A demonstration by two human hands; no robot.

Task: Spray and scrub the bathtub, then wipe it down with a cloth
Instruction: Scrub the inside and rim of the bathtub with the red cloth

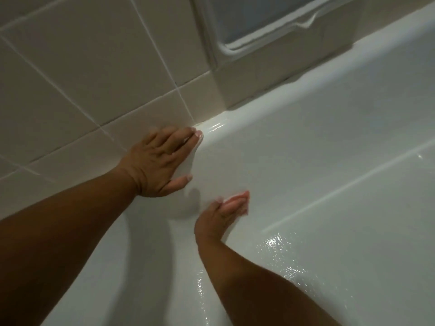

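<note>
Across centre frame, the glossy, wet white bathtub (306, 161) is pressed by the left hand (160, 161), fingers (181, 140) splayed, and the right hand (221, 215), fingers straight, blurred.

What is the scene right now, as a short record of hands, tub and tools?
left hand: flat, fingers spread, on the rim of the bathtub beside the tiled wall
right hand: straight fingers against the tub's inner wall, blurred
tools: no bottle or brush in view; a cloth cannot be made out
surface: wet sheen near the right forearm
</note>
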